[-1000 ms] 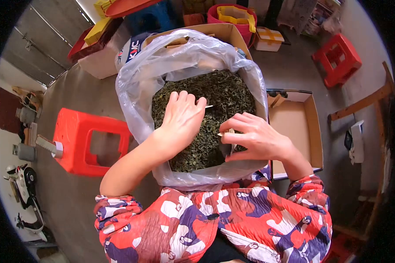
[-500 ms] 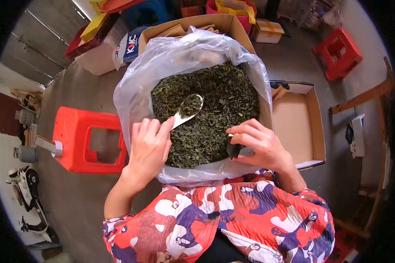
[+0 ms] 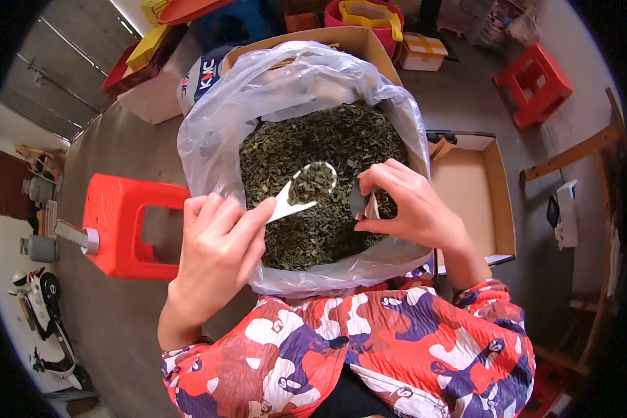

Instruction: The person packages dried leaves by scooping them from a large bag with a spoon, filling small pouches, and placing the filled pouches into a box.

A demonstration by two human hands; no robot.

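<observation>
A white scoop (image 3: 282, 204) is being gripped at its handle by the left hand (image 3: 219, 244), whose fingers are being curled closely around it, though part of that grip is being hidden by the hand's own back. A small load of dark dried leaves (image 3: 312, 182) is being carried in the scoop's bowl, which is being pointed away from the body and toward the right hand. By the right hand (image 3: 411, 205) a small dark packet (image 3: 359, 200) is being pinched between thumb and fingers; it is being held just beside the scoop's tip, with a gap being left between the two. Both scoop and packet are being held above the heap of leaves, which is being contained by a clear plastic bag (image 3: 212, 139) set inside a cardboard box (image 3: 380, 52). As far as can be judged, the filling of the scoop is being shown as done, while its load is not yet being tipped out. Whether any leaves are already being held by the packet cannot be told, its inside being hidden. A large amount of leaf is still being left in the bag. To the right, a few dark items (image 3: 444, 143) are being held at the far end of a shallow box (image 3: 467, 202), their contents not being shown.
</observation>
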